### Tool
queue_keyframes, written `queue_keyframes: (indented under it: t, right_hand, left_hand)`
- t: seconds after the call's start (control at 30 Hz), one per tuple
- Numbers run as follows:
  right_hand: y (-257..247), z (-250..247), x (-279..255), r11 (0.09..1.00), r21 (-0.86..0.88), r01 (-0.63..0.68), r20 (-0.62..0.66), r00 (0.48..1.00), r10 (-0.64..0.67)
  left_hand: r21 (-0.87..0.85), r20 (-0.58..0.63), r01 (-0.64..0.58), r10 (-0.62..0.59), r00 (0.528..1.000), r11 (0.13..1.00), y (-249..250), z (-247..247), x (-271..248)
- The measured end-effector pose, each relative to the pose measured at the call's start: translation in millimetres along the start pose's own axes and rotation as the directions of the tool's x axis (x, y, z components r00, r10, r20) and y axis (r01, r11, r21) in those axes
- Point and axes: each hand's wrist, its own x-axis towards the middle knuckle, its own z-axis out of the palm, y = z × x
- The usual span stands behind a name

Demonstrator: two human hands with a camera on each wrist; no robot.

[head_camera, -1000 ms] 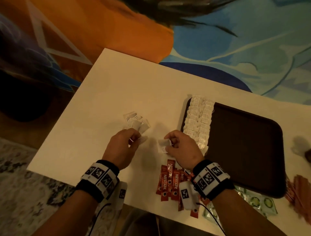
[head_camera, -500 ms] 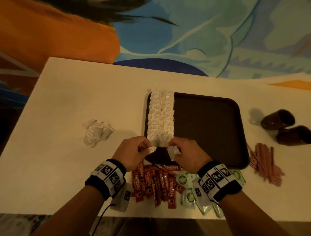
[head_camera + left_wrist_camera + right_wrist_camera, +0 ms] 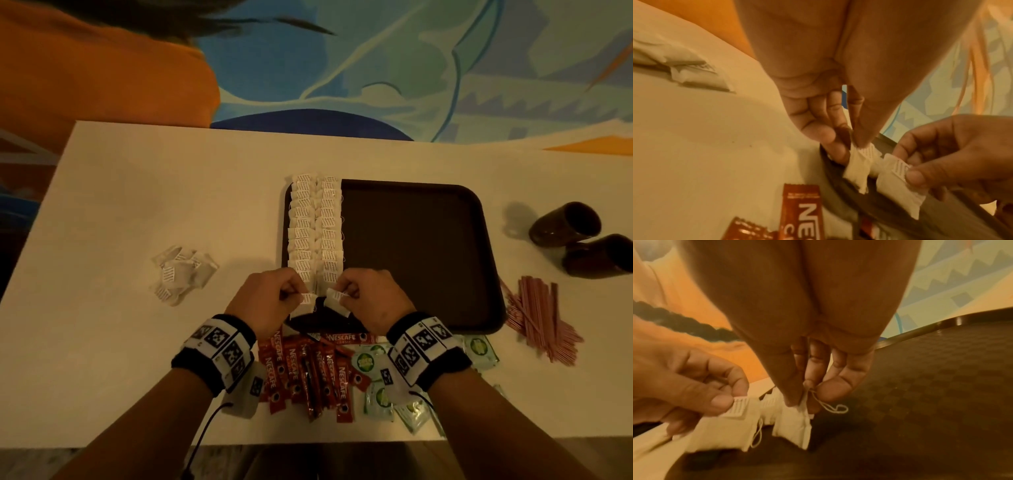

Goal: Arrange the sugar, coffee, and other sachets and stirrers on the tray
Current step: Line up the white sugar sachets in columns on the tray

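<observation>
Head view: both hands at tray [image 3: 428, 240] near edge, finishing two sachet rows.
Left hand [image 3: 265, 301] and right hand [image 3: 371, 299] each pinch a sachet, probably tea bags; lay flat, edges aligned, strings tucked.

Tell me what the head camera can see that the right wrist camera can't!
Only the head view shows the red coffee sticks, green sachets, pink stirrers, two dark cups and the loose white pile. Only the right wrist view shows a thin string loop by the right hand's fingers. Both show the brown tray and each hand pinching a white bag.
</observation>
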Motion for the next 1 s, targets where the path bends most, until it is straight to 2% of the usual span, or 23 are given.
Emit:
queue_keyframes:
  t: [0.27, 0.43, 0.53, 0.67, 0.8, 1.0]
  right_hand:
    - [2.4, 14.6, 15.3, 1.0, 0.0, 0.021, -0.115, 0.993, -0.021]
    - [1.6, 16.4, 14.6, 0.998, -0.057, 0.018, -0.166, 0.986, -0.027]
    - [4.9, 16.4, 7.9, 0.992, -0.118, 0.053, -0.233, 0.969, -0.079]
    - [9.9, 25.3, 0.1, 0.986, -0.118, 0.119, -0.167, 0.976, -0.138]
    - [7.9, 33.5, -2.4, 0.984, -0.111, 0.136, -0.104, 0.983, -0.148]
    - [1.9, 33.9, 0.0, 0.985, -0.119, 0.128, -0.085, 0.987, -0.138]
  left_hand:
    - [0.083, -0.156, -0.031, 0.043, 0.987, 0.996, -2.2, 12.9, 16.4]
    - [0.099, -0.206, -0.019, 0.04, 0.978, 0.995, -6.0, 20.1, 14.2]
    - [0.151, -0.246, -0.09, 0.126, 0.961, 0.984, -10.9, 21.6, 6.9]
    - [0.294, -0.175, -0.207, 0.265, 0.948, 0.933, -20.3, 25.6, -0.8]
    - [0.313, -0.173, -0.215, 0.278, 0.945, 0.925, -27.6, 30.7, -1.4]
    - [0.294, -0.209, -0.212, 0.279, 0.937, 0.932, -27.8, 33.9, -3.1]
